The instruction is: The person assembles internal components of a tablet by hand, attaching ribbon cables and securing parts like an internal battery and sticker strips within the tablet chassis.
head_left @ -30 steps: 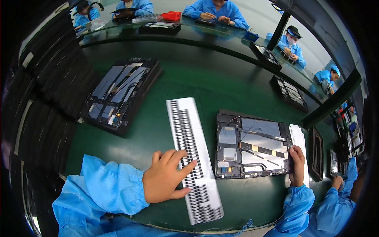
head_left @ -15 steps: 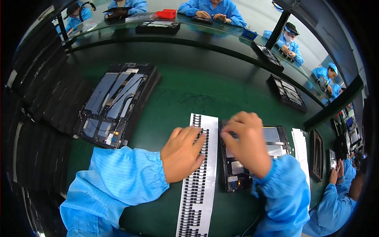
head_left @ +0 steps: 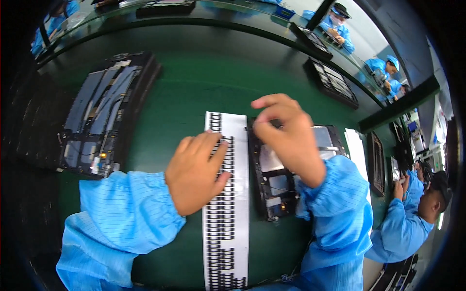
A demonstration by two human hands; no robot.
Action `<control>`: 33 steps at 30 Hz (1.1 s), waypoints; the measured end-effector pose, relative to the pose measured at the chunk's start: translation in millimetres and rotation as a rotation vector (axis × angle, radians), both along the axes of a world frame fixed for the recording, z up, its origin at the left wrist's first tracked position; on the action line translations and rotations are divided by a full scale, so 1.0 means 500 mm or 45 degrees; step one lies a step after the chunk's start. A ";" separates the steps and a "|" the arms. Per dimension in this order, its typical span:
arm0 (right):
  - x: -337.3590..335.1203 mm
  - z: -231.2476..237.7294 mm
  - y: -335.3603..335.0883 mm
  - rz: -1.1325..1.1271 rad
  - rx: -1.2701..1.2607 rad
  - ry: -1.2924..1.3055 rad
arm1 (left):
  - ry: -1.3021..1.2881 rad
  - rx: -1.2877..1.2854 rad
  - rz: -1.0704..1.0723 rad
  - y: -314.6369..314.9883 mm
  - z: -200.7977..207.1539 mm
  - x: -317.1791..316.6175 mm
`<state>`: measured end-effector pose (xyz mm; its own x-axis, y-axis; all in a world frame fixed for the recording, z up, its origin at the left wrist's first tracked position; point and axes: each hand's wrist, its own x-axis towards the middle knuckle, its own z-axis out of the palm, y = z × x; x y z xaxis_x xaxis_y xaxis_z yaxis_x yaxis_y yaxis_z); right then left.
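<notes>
My left hand [head_left: 194, 167] lies flat with its fingers apart on a long white sheet [head_left: 238, 179] that carries rows of small black adhesive pieces [head_left: 221, 213]. Just right of that sheet rests an opened tablet [head_left: 280, 183], its grey panels and inner parts showing. My right hand [head_left: 291, 133] is raised over the tablet's upper part and covers some of it. Its thumb and index finger close in a pinch, while another finger stretches leftward. Blur hides whatever small thing may be between the fingertips.
A second opened tablet [head_left: 102, 114] lies on a thick black stack at the left, near tall black piles [head_left: 29, 145]. White paper [head_left: 357, 153] and a black tray [head_left: 375, 165] are at the right. Another tray [head_left: 332, 82] stands farther back. A co-worker [head_left: 403, 218] sits at the right.
The whole view has shifted, so the table things appear farther left and higher. My right hand has lifted away from the tablet's upper left edge. My left hand stays on the sheet.
</notes>
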<state>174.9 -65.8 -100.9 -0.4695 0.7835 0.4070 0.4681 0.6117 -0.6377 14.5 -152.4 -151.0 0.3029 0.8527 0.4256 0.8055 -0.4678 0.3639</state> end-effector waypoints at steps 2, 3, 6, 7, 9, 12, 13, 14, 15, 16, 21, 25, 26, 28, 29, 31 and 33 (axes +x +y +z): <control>0.085 0.045 -0.021 -0.053 -0.171 0.127 | 0.022 0.015 -0.019 0.001 -0.001 0.000; 0.128 0.052 -0.038 -0.078 -0.285 0.209 | 0.067 0.019 -0.009 0.002 -0.003 0.000; 0.228 0.063 -0.119 -0.186 -0.516 0.272 | 0.039 0.020 -0.116 -0.016 0.035 0.010; 0.257 0.056 -0.142 -0.228 -0.604 0.272 | 0.011 0.026 -0.227 -0.025 0.052 0.020; 0.285 0.035 -0.173 -0.285 -0.691 0.288 | -0.023 0.050 -0.349 -0.040 0.072 0.070; 0.287 0.011 -0.180 -0.184 -0.627 0.188 | -0.107 0.023 -0.587 -0.039 0.067 0.130; 0.285 0.001 -0.176 -0.102 -0.547 0.140 | -0.107 0.085 -0.644 -0.037 0.047 0.144; 0.286 -0.005 -0.172 -0.115 -0.552 0.152 | -0.114 0.148 -0.704 -0.031 0.036 0.157; 0.286 -0.011 -0.167 -0.071 -0.446 0.058 | -0.109 0.140 -0.718 -0.027 0.031 0.158; 0.287 -0.017 -0.163 -0.026 -0.342 -0.037 | -0.038 0.186 -0.730 -0.023 0.028 0.155; 0.293 -0.015 -0.157 -0.070 -0.419 0.031 | -0.005 0.193 -0.688 -0.022 0.018 0.162; 0.291 -0.010 -0.154 -0.089 -0.436 0.051 | 0.007 0.178 -0.683 -0.019 0.028 0.159; 0.290 -0.012 -0.154 -0.088 -0.440 0.053 | 0.007 0.174 -0.682 -0.020 0.028 0.159; 0.287 -0.013 -0.153 -0.079 -0.379 0.018 | 0.024 0.162 -0.672 -0.023 0.030 0.159; 0.286 -0.016 -0.153 -0.083 -0.382 0.014 | 0.019 0.160 -0.675 -0.022 0.026 0.159; 0.286 -0.021 -0.152 -0.113 -0.383 0.002 | 0.014 0.131 -0.659 -0.021 0.019 0.161; 0.285 -0.018 -0.160 -0.134 -0.393 0.027 | 0.004 0.157 -0.638 -0.032 0.036 0.164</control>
